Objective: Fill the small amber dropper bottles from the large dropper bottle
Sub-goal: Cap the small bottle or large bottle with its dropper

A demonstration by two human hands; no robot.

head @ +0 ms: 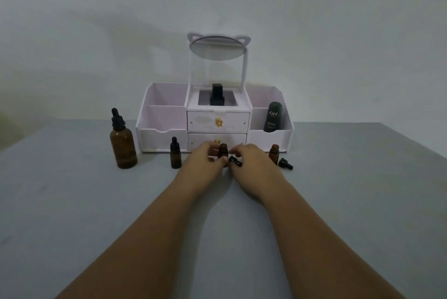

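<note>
The left grip (205, 159) curls round an uncapped small amber bottle (223, 150) standing on the grey counter (350, 190). Close beside it the right grip (251, 165) pinches a tilted black dropper cap (235, 161). Just right of that grip stands a second open bottle (274, 151) with a loose cap (285, 163) lying beside it. Left of the left grip is a capped small bottle (175, 156), and further left the large dropper bottle (123, 146) (its fill level is unreadable in the dim light). Behind the grips a white organiser (164, 134) holds a Kahf bottle (272, 117) and a black bottle (217, 95). Fingers hide the held bottle's base. Bare counter spreads rightward.
</note>
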